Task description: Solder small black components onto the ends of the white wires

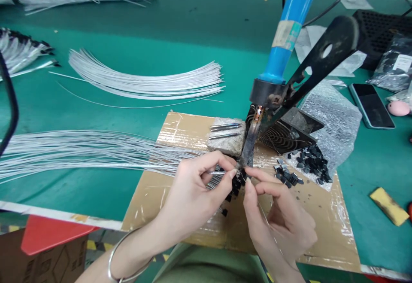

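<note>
Centrally, two hands work close together beneath the tip of a soldering iron (285, 29), whose blue handle slants upward in its black stand (322, 62). The left hand (201, 193) pinches a white wire (217, 172) between thumb and fingers; the right hand (280, 214) grips a thin strand (268, 227), which trails across the palm. Whether the wire touches the tip cannot be told. Below lies a sheet of cardboard (151, 197) on the green counter (128, 38). Loose wires (80, 150) extend leftward; a curved bundle (144, 77) lies beyond them. To the right are small black pieces (313, 162), partly on bubble wrap (336, 115), a phone (372, 104) and a yellow sponge (389, 205).
</note>
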### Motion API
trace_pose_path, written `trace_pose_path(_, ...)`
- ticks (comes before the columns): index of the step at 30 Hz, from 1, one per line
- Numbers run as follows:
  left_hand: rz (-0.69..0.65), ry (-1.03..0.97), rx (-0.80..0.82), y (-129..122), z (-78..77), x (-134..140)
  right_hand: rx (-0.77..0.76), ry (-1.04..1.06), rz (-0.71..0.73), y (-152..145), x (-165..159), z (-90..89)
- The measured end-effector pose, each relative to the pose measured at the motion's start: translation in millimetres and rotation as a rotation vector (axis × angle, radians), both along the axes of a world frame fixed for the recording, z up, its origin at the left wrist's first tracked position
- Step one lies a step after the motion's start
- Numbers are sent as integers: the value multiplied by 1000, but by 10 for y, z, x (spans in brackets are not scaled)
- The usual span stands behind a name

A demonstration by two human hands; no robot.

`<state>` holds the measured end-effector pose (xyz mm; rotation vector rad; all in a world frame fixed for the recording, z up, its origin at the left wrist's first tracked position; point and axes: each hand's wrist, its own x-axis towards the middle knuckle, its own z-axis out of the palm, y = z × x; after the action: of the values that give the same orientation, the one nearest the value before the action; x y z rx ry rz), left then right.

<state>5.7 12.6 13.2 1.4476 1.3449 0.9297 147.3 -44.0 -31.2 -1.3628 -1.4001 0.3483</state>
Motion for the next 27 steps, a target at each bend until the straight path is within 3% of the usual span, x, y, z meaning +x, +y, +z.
trace_pose_path(27, -8, -12, -26, -15, -29, -5, 30, 17, 1, 5, 0, -21)
